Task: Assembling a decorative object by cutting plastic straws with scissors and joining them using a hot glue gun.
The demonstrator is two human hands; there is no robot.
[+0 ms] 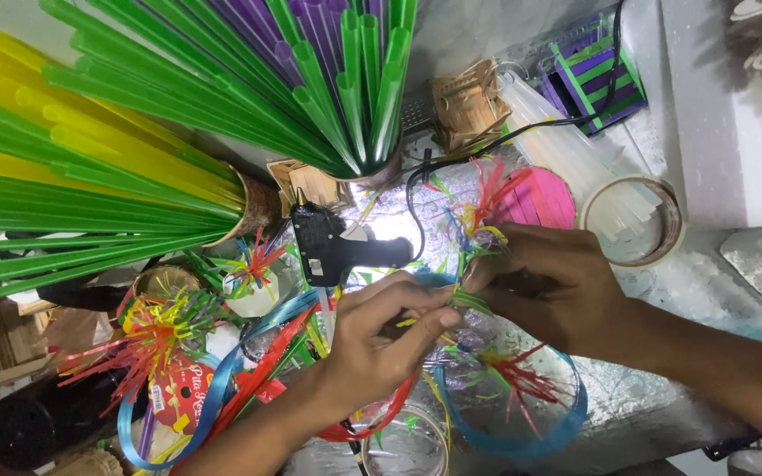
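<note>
Both hands meet at the centre of the frame over a foil-covered worktop, and there is little free room around them: only the lower right of the foil lies bare. The left hand pinches green straw strips between thumb and forefinger; the right hand has its fingertips pressed together on the same bundle, whose frayed multicoloured tuft fans upward. A blue ribbon loop curves just below the hands. A black glue gun rests just left of them (nozzle side hard to make out). At upper centre a cup holds green and purple drinking straws; at left a tipped container spills yellow and green straws. Clear glue sticks lie at upper right beside a tape roll.
</note>
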